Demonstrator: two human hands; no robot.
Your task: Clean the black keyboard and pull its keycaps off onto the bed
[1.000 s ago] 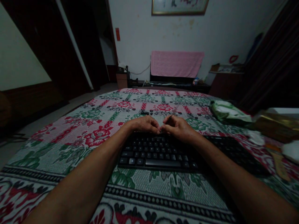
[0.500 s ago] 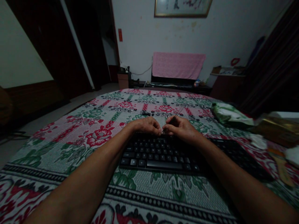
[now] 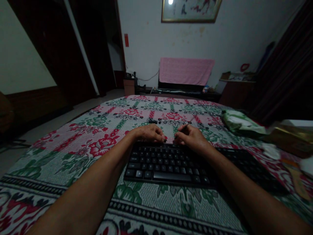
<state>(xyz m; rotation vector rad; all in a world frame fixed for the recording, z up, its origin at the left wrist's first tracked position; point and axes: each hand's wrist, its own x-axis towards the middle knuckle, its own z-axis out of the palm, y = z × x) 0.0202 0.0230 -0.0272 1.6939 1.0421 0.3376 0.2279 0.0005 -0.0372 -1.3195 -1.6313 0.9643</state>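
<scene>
A black keyboard [image 3: 171, 176] lies on the flowered cloth, with my forearms over its two sides. At its far edge, my left hand [image 3: 152, 133] is closed, thumb and fingertips pinched together. Something small and dark shows at those fingertips, too small to name. To the right, my right hand [image 3: 192, 136] is curled round a thin dark tool [image 3: 185, 126], mostly hidden by the fingers; its kind cannot be made out. A gap separates the two hands. Beyond them a small black object [image 3: 153, 121] rests on the cloth.
On the right lie a green and white packet [image 3: 242, 122], a golden-brown box [image 3: 290, 135], a crumpled white tissue [image 3: 271, 150] and a wooden-handled brush [image 3: 297, 179]. A pink towel [image 3: 186, 70] hangs over a dark screen by the far wall.
My hands have moved apart: the left slightly leftward, the right slightly rightward. The view has tilted up a little, so the scene sits lower.
</scene>
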